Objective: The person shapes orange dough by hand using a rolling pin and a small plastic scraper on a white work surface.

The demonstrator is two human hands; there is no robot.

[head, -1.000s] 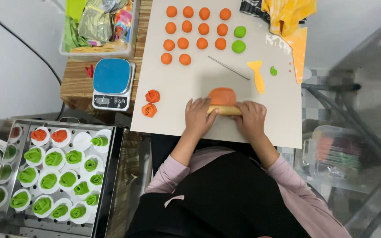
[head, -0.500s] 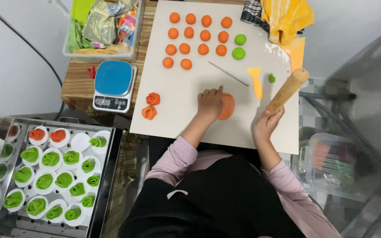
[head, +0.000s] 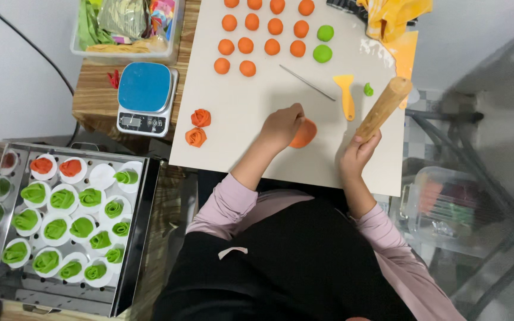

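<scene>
Landmark: white work board (head: 239, 119); all places given relative to it.
Left hand (head: 281, 126): near the board's middle, resting on the flattened orange dough disc (head: 303, 133), fingers curled over its left edge and pressing it; not lifted.
Right hand (head: 358, 156): at the board's right part, fist closed around the lower end of the wooden rolling pin (head: 383, 109), which tilts up and rightward off the surface.
Around the disc: yellow scraper (head: 346, 95) just right of it; thin metal rod (head: 306, 82) just above; small green bit (head: 367, 90) by the pin.
Counts: orange dough balls (head: 245, 45) at board top, 11 visible; green balls (head: 322, 53), 2; orange rose-shaped pieces (head: 197, 128) at left edge, 2.
Off board, left: blue-topped scale (head: 144, 95); clear bin (head: 127, 27) of wrappers above it; steamer tray (head: 60, 220) below left with green and orange shaped pieces on white papers.
Cut off: top ball row and yellow cloth (head: 394, 15) clipped by the frame; disc's left part hidden under the hand; tray count unclear.
</scene>
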